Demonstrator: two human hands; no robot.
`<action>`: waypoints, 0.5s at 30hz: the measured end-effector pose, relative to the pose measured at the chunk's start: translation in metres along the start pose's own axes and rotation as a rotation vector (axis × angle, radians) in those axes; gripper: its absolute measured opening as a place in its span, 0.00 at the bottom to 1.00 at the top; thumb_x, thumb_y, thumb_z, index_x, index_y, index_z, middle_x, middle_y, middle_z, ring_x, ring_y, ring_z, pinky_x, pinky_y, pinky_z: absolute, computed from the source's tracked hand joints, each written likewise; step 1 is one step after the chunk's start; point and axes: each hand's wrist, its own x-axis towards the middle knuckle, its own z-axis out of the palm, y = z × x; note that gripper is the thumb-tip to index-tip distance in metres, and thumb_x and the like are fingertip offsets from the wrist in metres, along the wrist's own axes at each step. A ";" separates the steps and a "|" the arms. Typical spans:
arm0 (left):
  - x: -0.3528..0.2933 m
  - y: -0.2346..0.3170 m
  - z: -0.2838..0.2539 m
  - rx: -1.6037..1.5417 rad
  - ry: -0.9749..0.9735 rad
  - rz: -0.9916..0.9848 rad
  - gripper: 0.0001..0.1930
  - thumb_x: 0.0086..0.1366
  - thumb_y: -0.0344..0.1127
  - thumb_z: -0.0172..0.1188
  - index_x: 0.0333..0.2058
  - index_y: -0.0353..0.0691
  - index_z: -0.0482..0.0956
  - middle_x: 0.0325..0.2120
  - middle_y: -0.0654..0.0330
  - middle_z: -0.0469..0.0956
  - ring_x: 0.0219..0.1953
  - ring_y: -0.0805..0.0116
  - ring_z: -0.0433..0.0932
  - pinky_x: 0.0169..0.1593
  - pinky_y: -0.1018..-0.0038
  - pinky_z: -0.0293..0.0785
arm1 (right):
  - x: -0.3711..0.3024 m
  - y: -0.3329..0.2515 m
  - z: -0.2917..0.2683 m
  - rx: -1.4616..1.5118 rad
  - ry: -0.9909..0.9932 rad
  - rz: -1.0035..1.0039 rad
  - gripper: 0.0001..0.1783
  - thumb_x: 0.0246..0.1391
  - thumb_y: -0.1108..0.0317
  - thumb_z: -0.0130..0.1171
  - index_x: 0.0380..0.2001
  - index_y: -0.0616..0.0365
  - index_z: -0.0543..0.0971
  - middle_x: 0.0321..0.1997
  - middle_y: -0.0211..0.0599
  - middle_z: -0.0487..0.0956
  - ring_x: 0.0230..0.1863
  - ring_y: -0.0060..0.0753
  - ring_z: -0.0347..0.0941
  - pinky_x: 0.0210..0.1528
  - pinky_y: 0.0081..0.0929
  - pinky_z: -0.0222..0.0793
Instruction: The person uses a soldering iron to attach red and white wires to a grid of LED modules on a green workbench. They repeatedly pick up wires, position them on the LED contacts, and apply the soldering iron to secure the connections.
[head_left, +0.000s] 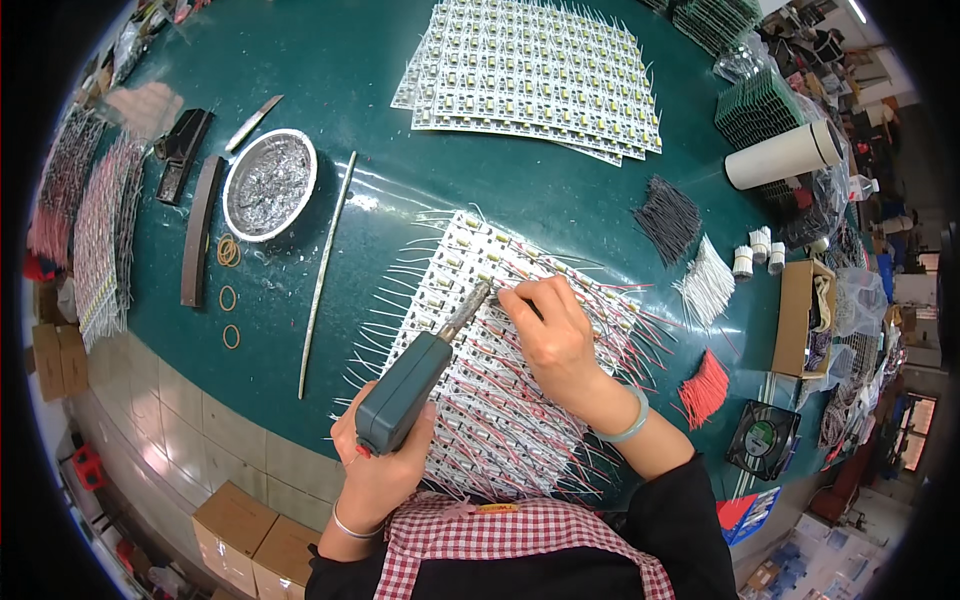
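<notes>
My left hand [385, 455] is closed around a soldering gun [405, 390] with a dark green body. Its metal tip points up and to the right, down at a panel of white circuit boards [440, 285] in front of me. Just right of the tip, my right hand [555, 335] is pinched over the panel; what its fingertips hold is too small to make out. Red and white wires [510, 400] stick out from the boards, densest along the near and right parts. Small yellowish components stand in rows on the panel.
Stacked circuit panels [535, 80] lie at the far side. Bundles of black wires [668, 220], white wires [706, 285] and red wires [704, 388] lie at right, near a small fan [763, 437]. A bowl of metallic scraps [236, 205] and a thin rod [328, 275] are at left.
</notes>
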 end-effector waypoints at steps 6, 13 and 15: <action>-0.001 0.002 -0.003 -0.021 -0.004 -0.013 0.09 0.53 0.21 0.67 0.34 0.28 0.81 0.28 0.57 0.79 0.26 0.74 0.78 0.29 0.78 0.72 | -0.002 0.001 0.000 0.018 0.000 0.028 0.18 0.40 0.80 0.59 0.40 0.66 0.78 0.38 0.41 0.75 0.39 0.43 0.72 0.35 0.32 0.73; 0.000 0.001 -0.001 0.018 0.002 0.019 0.09 0.54 0.22 0.67 0.35 0.29 0.81 0.26 0.57 0.79 0.25 0.73 0.78 0.29 0.77 0.72 | -0.002 0.003 0.002 0.024 -0.009 0.006 0.18 0.40 0.80 0.59 0.40 0.66 0.78 0.39 0.41 0.75 0.38 0.43 0.72 0.35 0.32 0.73; 0.000 -0.002 -0.001 0.025 -0.014 0.014 0.09 0.54 0.23 0.67 0.34 0.29 0.81 0.25 0.57 0.79 0.24 0.72 0.77 0.28 0.76 0.71 | -0.002 0.003 0.002 0.020 -0.010 0.002 0.18 0.39 0.80 0.59 0.40 0.67 0.78 0.39 0.42 0.75 0.39 0.43 0.72 0.35 0.32 0.73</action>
